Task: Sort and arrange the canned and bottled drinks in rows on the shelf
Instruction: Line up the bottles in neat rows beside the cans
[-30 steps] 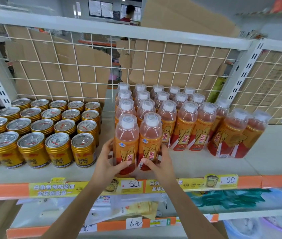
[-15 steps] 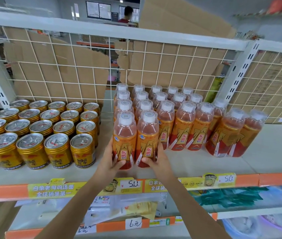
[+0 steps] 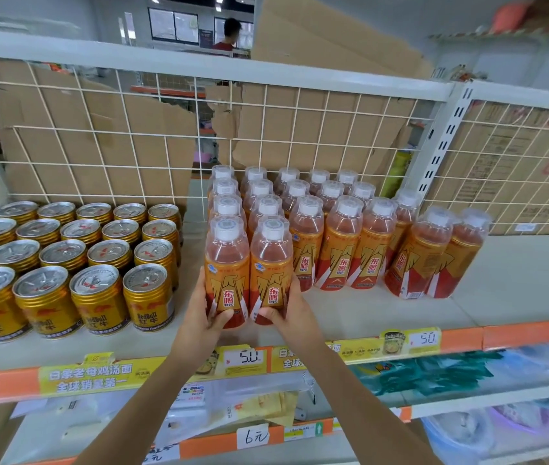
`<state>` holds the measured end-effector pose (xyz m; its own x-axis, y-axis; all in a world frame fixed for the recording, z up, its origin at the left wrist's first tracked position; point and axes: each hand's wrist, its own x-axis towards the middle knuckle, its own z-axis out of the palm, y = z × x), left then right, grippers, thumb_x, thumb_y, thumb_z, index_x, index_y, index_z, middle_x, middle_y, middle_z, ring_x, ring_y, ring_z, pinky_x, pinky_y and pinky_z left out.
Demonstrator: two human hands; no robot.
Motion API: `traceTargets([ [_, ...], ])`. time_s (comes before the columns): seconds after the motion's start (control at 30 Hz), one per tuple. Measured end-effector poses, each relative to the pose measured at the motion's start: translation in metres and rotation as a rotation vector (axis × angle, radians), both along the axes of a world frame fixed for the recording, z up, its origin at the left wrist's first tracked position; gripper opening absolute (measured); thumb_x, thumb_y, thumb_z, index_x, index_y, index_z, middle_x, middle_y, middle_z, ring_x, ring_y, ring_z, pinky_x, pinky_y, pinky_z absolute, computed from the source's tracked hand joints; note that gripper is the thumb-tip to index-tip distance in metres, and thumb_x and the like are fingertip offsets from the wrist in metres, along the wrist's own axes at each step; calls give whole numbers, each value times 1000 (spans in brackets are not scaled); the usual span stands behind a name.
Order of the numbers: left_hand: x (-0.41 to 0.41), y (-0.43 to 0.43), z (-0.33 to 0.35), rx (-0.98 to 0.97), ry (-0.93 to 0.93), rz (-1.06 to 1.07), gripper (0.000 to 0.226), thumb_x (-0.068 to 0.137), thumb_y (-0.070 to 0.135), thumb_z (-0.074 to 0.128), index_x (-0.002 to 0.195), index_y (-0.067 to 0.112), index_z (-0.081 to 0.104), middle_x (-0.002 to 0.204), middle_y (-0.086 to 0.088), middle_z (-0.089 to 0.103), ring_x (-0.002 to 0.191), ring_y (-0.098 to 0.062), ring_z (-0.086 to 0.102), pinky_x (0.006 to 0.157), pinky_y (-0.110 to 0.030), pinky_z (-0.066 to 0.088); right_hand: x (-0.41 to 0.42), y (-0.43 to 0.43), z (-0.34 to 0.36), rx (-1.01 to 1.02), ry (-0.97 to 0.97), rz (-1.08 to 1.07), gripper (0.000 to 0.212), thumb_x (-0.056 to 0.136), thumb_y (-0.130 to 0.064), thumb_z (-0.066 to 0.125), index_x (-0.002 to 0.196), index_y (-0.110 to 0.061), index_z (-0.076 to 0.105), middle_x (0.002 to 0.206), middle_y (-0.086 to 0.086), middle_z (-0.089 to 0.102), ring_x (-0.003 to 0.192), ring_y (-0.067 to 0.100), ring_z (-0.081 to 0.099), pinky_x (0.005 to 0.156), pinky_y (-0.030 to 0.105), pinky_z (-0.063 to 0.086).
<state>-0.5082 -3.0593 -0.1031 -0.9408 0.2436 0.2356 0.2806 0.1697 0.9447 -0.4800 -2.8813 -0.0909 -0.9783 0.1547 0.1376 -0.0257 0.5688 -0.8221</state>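
Observation:
Two orange-labelled drink bottles stand side by side at the front of the bottle block on the shelf. My left hand grips the left bottle low on its label. My right hand grips the right bottle the same way. Behind them several bottles with white caps stand in rows back to the wire grid. Gold cans fill the shelf's left part in rows. Two bottles stand apart at the right of the block.
A white wire grid backed by cardboard closes the shelf's rear. A white upright post stands behind the right bottles. Bare shelf lies right of the bottles. An orange price strip runs along the front edge. A person stands far behind.
Both hands have pushed the two front bottles back toward the rows behind them, and the gap to the shelf's front edge has grown.

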Motion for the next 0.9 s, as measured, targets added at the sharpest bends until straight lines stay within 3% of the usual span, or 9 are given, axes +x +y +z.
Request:
traceTargets([
  [0.07, 2, 1, 2, -27, 23, 57, 76, 87, 8, 62, 148, 22, 19, 140, 1, 42, 128, -4, 40, 104, -21, 38, 0, 2, 0, 12, -10, 0, 85, 83, -35, 67, 146, -23, 11, 131, -2, 54, 120, 19, 52, 100, 41, 44],
  [0.17, 11, 5, 8, -121, 155, 179, 78, 84, 3, 64, 147, 18, 22, 141, 4, 35, 121, 12, 31, 92, 5, 28, 2, 6, 3, 65, -20, 17, 88, 81, -39, 68, 147, -27, 11, 137, -3, 50, 122, 17, 51, 101, 44, 43],
  [0.23, 21, 7, 13, -185, 286, 252, 80, 83, 0, 64, 147, 17, 19, 144, 1, 28, 125, 13, 21, 93, 8, 20, 10, 13, 11, 114, -9, 30, 81, 85, -40, 64, 148, -25, 14, 142, -4, 45, 126, 15, 46, 103, 38, 40],
  [0.33, 34, 10, 20, -286, 522, 345, 71, 86, 17, 57, 147, 15, 20, 150, 1, 21, 138, 4, 11, 108, -6, 14, 27, 39, 23, 245, 39, -5, 67, 90, -42, 55, 146, -23, 22, 146, -3, 39, 129, 16, 42, 102, 35, 37],
  [0.4, 41, 17, 26, -349, 653, 343, 64, 86, 28, 48, 144, 10, 26, 150, -5, 25, 141, -5, 15, 113, -19, 17, 42, 65, 30, 328, 89, -28, 60, 92, -38, 54, 144, -23, 29, 142, -3, 43, 126, 17, 45, 99, 33, 38],
  [0.53, 46, 49, 40, -466, 798, 180, 55, 85, 25, 46, 137, 11, 36, 144, -6, 35, 138, -19, 29, 111, -38, 25, 78, 132, 45, 508, 184, -129, 49, 90, -33, 59, 135, -19, 45, 131, 3, 53, 118, 25, 51, 91, 35, 42],
  [0.73, 39, 118, 54, -645, 806, -13, 50, 85, 28, 44, 134, 17, 40, 142, 1, 39, 129, -17, 38, 110, -26, 20, 119, 236, 50, 603, 217, -280, 42, 83, -29, 64, 121, -16, 53, 111, 6, 63, 95, 29, 62, 77, 40, 52],
  [0.9, 21, 184, 54, -758, 810, -87, 49, 85, 31, 43, 133, 21, 41, 138, 1, 45, 123, -15, 40, 105, -28, 23, 124, 298, 43, 663, 211, -318, 44, 80, -20, 72, 121, -10, 57, 116, 10, 64, 99, 32, 64, 79, 44, 52],
])
